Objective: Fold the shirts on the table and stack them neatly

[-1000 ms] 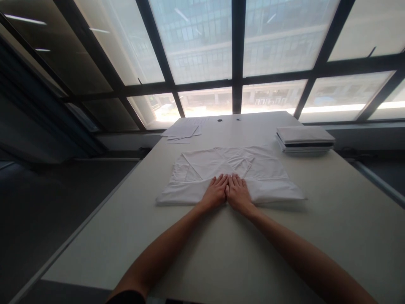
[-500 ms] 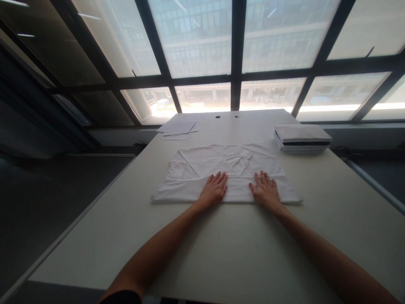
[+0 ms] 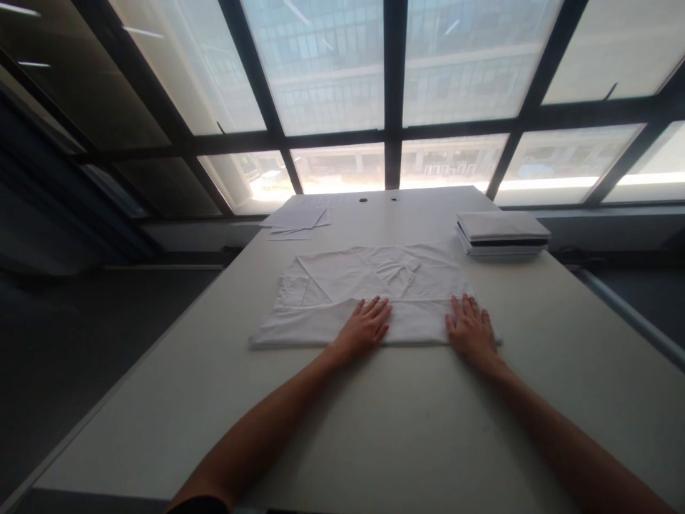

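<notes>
A white garment (image 3: 342, 275) lies partly folded on the white table, its near part turned over into a flat band along the front edge. Flat on the middle of that band rests my left hand (image 3: 364, 328), fingers spread a little. My right hand (image 3: 472, 332) presses flat near the band's right end, with its fingers apart. Neither hand grips the cloth. Small wrinkles show at the garment's left side and around its middle.
Loose white papers (image 3: 296, 218) lie at the table's far left. A stack of folded cloths (image 3: 501, 232), white with a dark layer, sits at the far right. The white table (image 3: 374, 428) reaches towards large windows (image 3: 332, 71) with dark frames.
My right hand has slid right along the folded band, towards its right end. My left hand stays near the band's middle, slightly further right on the cloth. The view has shifted slightly.
</notes>
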Action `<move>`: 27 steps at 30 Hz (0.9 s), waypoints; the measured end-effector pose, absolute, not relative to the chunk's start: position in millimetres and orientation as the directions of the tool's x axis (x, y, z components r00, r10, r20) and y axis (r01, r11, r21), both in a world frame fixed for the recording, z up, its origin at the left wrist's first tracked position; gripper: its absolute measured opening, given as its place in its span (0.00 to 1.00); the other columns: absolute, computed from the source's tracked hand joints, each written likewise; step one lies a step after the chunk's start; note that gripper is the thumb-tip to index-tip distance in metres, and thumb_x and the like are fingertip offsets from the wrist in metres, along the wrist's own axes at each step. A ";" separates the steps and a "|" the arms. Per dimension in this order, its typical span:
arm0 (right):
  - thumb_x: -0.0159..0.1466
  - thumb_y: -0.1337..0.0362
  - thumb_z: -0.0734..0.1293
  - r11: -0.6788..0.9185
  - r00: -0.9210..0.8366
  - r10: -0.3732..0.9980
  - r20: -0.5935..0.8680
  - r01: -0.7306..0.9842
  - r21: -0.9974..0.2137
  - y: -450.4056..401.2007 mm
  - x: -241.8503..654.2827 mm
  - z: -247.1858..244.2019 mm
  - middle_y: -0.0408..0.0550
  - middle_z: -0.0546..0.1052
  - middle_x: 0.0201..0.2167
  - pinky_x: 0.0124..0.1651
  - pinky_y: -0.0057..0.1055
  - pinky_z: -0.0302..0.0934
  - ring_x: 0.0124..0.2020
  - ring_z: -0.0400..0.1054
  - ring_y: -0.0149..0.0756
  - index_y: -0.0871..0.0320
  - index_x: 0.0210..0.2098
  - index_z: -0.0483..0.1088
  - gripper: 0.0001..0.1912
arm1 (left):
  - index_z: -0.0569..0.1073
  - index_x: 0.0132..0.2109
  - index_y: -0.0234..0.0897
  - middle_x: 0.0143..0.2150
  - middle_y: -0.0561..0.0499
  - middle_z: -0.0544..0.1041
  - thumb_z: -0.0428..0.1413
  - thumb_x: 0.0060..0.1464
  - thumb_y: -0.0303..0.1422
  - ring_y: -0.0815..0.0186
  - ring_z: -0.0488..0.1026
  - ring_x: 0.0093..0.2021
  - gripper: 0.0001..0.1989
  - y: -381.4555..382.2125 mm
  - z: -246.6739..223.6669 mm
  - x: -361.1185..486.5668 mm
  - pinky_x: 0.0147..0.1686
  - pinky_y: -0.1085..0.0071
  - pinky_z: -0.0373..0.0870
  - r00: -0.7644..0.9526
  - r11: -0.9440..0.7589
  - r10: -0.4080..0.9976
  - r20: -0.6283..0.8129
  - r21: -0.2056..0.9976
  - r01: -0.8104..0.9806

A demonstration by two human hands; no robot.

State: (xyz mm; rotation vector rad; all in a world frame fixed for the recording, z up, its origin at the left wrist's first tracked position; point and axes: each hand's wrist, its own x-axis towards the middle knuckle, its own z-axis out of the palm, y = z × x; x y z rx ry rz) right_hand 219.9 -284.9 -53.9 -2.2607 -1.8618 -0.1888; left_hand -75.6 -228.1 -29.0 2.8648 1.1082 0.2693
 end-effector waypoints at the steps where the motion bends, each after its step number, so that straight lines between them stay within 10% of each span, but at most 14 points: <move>1: 0.72 0.59 0.52 -0.175 0.192 0.950 0.247 0.981 -0.088 -285.0 220.2 -53.6 0.62 0.56 0.71 0.70 0.51 0.41 0.72 0.46 0.50 0.64 0.70 0.56 0.30 | 0.55 0.73 0.43 0.75 0.46 0.54 0.39 0.71 0.44 0.57 0.45 0.75 0.28 -231.3 -28.1 -71.5 0.71 0.50 0.43 0.765 -0.776 0.631 0.130 0.122 0.619; 11: 0.75 0.55 0.49 0.278 -0.236 0.949 0.211 0.941 -0.195 -298.9 175.1 -37.5 0.53 0.50 0.74 0.72 0.47 0.38 0.75 0.37 0.42 0.57 0.71 0.56 0.29 | 0.51 0.73 0.59 0.77 0.50 0.45 0.41 0.68 0.53 0.49 0.40 0.75 0.29 -244.6 -17.9 -58.1 0.69 0.41 0.39 0.847 -0.841 0.530 0.036 0.150 0.520; 27: 0.74 0.55 0.49 0.116 -0.111 0.992 0.055 0.986 -0.117 -299.3 182.3 -43.3 0.48 0.48 0.75 0.72 0.53 0.37 0.74 0.40 0.45 0.51 0.73 0.51 0.29 | 0.50 0.74 0.53 0.76 0.51 0.47 0.38 0.70 0.51 0.55 0.42 0.75 0.29 -242.6 -23.5 -71.0 0.71 0.49 0.38 0.834 -0.827 0.551 0.036 0.161 0.539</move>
